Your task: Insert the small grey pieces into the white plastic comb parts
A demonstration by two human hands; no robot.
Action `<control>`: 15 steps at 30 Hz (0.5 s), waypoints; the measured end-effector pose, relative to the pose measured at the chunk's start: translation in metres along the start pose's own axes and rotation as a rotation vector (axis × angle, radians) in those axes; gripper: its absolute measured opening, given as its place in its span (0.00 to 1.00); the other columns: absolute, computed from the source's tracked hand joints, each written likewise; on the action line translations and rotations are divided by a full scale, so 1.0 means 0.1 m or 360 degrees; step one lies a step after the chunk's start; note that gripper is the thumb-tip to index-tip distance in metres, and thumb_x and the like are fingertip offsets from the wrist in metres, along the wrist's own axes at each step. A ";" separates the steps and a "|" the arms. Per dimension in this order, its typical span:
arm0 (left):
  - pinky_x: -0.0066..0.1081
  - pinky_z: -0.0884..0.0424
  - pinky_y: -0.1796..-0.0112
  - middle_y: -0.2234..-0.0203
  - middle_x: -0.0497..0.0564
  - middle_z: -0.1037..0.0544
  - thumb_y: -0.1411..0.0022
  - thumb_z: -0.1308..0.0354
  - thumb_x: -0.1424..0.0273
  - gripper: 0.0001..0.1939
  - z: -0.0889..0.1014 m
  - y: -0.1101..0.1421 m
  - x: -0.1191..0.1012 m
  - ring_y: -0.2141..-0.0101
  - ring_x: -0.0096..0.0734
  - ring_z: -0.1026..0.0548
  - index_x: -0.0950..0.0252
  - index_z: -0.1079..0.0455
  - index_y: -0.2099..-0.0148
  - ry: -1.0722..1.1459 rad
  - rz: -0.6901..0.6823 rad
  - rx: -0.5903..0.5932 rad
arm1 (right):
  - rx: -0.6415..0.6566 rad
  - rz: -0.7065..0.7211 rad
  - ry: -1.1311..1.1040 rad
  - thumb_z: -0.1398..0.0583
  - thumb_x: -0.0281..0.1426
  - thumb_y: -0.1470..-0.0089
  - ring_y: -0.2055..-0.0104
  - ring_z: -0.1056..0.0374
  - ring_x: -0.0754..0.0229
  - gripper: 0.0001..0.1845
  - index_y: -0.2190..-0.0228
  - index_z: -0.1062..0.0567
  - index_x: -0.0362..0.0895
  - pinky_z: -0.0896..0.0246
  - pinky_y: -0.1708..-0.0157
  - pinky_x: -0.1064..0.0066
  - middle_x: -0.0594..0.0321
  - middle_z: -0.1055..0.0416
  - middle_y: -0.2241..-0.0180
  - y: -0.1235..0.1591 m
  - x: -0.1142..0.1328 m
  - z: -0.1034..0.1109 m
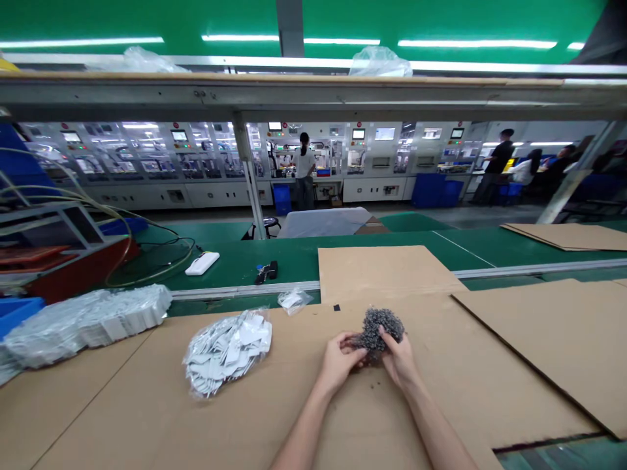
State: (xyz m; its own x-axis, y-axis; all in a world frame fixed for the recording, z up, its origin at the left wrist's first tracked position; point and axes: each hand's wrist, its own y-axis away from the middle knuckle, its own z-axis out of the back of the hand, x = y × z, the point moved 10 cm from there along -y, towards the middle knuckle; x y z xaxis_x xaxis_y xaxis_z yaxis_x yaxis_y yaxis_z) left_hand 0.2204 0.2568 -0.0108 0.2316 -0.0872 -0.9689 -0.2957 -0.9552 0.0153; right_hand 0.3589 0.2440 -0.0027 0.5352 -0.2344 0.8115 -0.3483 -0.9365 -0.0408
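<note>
A clump of small dark grey parts [383,321], seemingly in a clear plastic bag, is held between both hands above the cardboard [353,418]. My left hand [339,360] pinches its left side, thumb and fingers closed. On the right, my right hand [400,360] grips it with the thumb pressed on the front. The kind of parts is too small to make out. A few dark specks lie on the cardboard below the hands. To the left is a clear bag of flat white pieces [228,352], and a smaller bag with white pieces [294,300] lies farther back.
Wrapped stacks of white pieces [88,323] lie at the left beside a blue bin [19,312]. Keys [266,272] and a white box-like device [202,263] rest on the green bench. Cardboard sheets [553,333] overlap at the right. People stand and sit far behind.
</note>
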 end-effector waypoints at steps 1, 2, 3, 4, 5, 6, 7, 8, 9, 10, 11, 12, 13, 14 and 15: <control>0.23 0.34 0.80 0.76 0.51 0.26 0.62 0.34 0.65 0.23 0.05 -0.01 -0.01 0.81 0.25 0.30 0.70 0.33 0.62 -0.0031 -0.0026 -0.0080 | -0.0014 0.0026 0.0070 0.36 0.34 0.63 0.60 0.34 0.53 0.25 0.60 0.34 0.45 0.39 0.59 0.58 0.60 0.29 0.63 0.00 0.01 0.01; 0.21 0.36 0.82 0.79 0.49 0.28 0.62 0.35 0.63 0.22 0.12 -0.02 -0.02 0.83 0.23 0.31 0.70 0.33 0.65 -0.0053 -0.0054 -0.0165 | -0.0019 0.0053 0.0172 0.36 0.34 0.63 0.60 0.34 0.53 0.26 0.59 0.35 0.45 0.39 0.59 0.58 0.60 0.29 0.63 0.01 0.02 0.01; 0.20 0.38 0.84 0.81 0.47 0.29 0.61 0.36 0.62 0.20 0.18 -0.03 -0.03 0.84 0.22 0.32 0.69 0.34 0.66 -0.0063 -0.0077 -0.0232 | -0.0014 0.0078 0.0293 0.36 0.34 0.63 0.59 0.34 0.53 0.26 0.59 0.35 0.45 0.40 0.58 0.58 0.60 0.29 0.63 0.01 0.03 0.00; 0.19 0.39 0.85 0.83 0.45 0.31 0.59 0.38 0.60 0.19 0.23 -0.04 -0.02 0.85 0.21 0.33 0.69 0.34 0.68 -0.0066 -0.0091 -0.0278 | 0.0008 0.0091 0.0412 0.35 0.34 0.64 0.59 0.35 0.53 0.27 0.59 0.35 0.45 0.41 0.57 0.59 0.60 0.29 0.63 0.02 0.03 -0.03; 0.19 0.41 0.86 0.84 0.44 0.32 0.56 0.40 0.59 0.18 0.27 -0.06 -0.02 0.86 0.20 0.34 0.69 0.35 0.69 -0.0071 -0.0101 -0.0310 | 0.0044 0.0080 0.0510 0.35 0.34 0.64 0.59 0.35 0.53 0.27 0.59 0.35 0.45 0.40 0.57 0.59 0.60 0.29 0.63 0.03 0.02 -0.05; 0.19 0.42 0.87 0.84 0.44 0.33 0.54 0.42 0.58 0.18 0.30 -0.07 -0.01 0.87 0.20 0.35 0.68 0.35 0.69 -0.0073 -0.0107 -0.0329 | 0.0080 0.0054 0.0566 0.36 0.34 0.63 0.59 0.35 0.53 0.27 0.59 0.36 0.45 0.39 0.59 0.60 0.60 0.29 0.63 0.04 0.00 -0.08; 0.19 0.42 0.87 0.84 0.44 0.33 0.53 0.44 0.57 0.17 0.33 -0.09 0.01 0.87 0.20 0.35 0.68 0.36 0.69 -0.0070 -0.0109 -0.0336 | 0.0100 0.0022 0.0573 0.36 0.35 0.62 0.59 0.35 0.53 0.27 0.58 0.36 0.46 0.36 0.62 0.61 0.60 0.29 0.62 0.04 -0.02 -0.09; 0.19 0.40 0.86 0.83 0.45 0.32 0.51 0.46 0.57 0.17 0.34 -0.10 0.02 0.86 0.20 0.34 0.68 0.36 0.69 -0.0061 -0.0104 -0.0332 | 0.0097 -0.0008 0.0542 0.37 0.35 0.61 0.60 0.34 0.53 0.27 0.58 0.37 0.47 0.34 0.66 0.62 0.60 0.30 0.62 0.04 -0.03 -0.08; 0.20 0.38 0.85 0.80 0.46 0.31 0.51 0.46 0.58 0.17 0.34 -0.12 0.04 0.85 0.21 0.32 0.67 0.37 0.67 -0.0046 -0.0096 -0.0319 | 0.0073 -0.0027 0.0489 0.37 0.36 0.61 0.61 0.34 0.52 0.28 0.57 0.38 0.47 0.33 0.70 0.63 0.60 0.30 0.62 0.03 -0.04 -0.06; 0.21 0.36 0.83 0.76 0.48 0.30 0.51 0.46 0.59 0.16 0.33 -0.13 0.05 0.83 0.22 0.31 0.67 0.37 0.66 -0.0028 -0.0083 -0.0301 | 0.0037 -0.0032 0.0428 0.37 0.37 0.61 0.63 0.33 0.53 0.28 0.56 0.39 0.48 0.32 0.74 0.65 0.60 0.31 0.62 0.02 -0.03 -0.03; 0.22 0.34 0.82 0.72 0.49 0.30 0.52 0.46 0.61 0.16 0.32 -0.13 0.07 0.81 0.23 0.30 0.67 0.38 0.64 -0.0011 -0.0064 -0.0273 | -0.0008 -0.0020 0.0372 0.37 0.37 0.61 0.64 0.33 0.53 0.29 0.56 0.39 0.48 0.32 0.76 0.66 0.60 0.31 0.61 0.01 -0.02 0.01; 0.22 0.34 0.81 0.70 0.51 0.30 0.53 0.45 0.63 0.16 0.29 -0.14 0.07 0.80 0.23 0.29 0.67 0.39 0.63 0.0003 -0.0042 -0.0237 | -0.0051 -0.0003 0.0337 0.37 0.38 0.61 0.65 0.32 0.54 0.28 0.57 0.39 0.49 0.32 0.76 0.67 0.61 0.31 0.62 0.00 -0.01 0.05; 0.22 0.34 0.82 0.68 0.52 0.30 0.54 0.45 0.65 0.16 0.26 -0.13 0.08 0.80 0.23 0.29 0.67 0.39 0.62 0.0010 -0.0018 -0.0194 | -0.0081 0.0014 0.0329 0.37 0.38 0.62 0.65 0.32 0.54 0.27 0.58 0.38 0.48 0.33 0.76 0.67 0.61 0.31 0.62 -0.01 0.00 0.08; 0.22 0.35 0.83 0.68 0.52 0.30 0.55 0.44 0.67 0.16 0.23 -0.12 0.07 0.81 0.24 0.29 0.67 0.39 0.62 0.0011 0.0007 -0.0146 | -0.0099 0.0030 0.0341 0.37 0.37 0.62 0.66 0.32 0.55 0.27 0.59 0.37 0.48 0.33 0.76 0.68 0.62 0.30 0.63 -0.01 0.00 0.10; 0.22 0.36 0.84 0.68 0.52 0.30 0.56 0.44 0.69 0.17 0.18 -0.10 0.07 0.81 0.24 0.30 0.67 0.38 0.61 0.0003 0.0034 -0.0085 | -0.0105 0.0044 0.0362 0.36 0.37 0.63 0.66 0.32 0.55 0.26 0.60 0.36 0.47 0.33 0.75 0.68 0.62 0.30 0.63 -0.01 0.01 0.11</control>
State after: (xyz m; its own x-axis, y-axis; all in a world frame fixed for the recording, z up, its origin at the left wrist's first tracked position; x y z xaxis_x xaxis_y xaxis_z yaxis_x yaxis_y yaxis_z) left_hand 0.2081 0.2705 -0.0221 0.2278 -0.1081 -0.9677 -0.2507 -0.9668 0.0489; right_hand 0.3679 0.2425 -0.0083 0.3406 -0.1878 0.9213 -0.4137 -0.9098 -0.0325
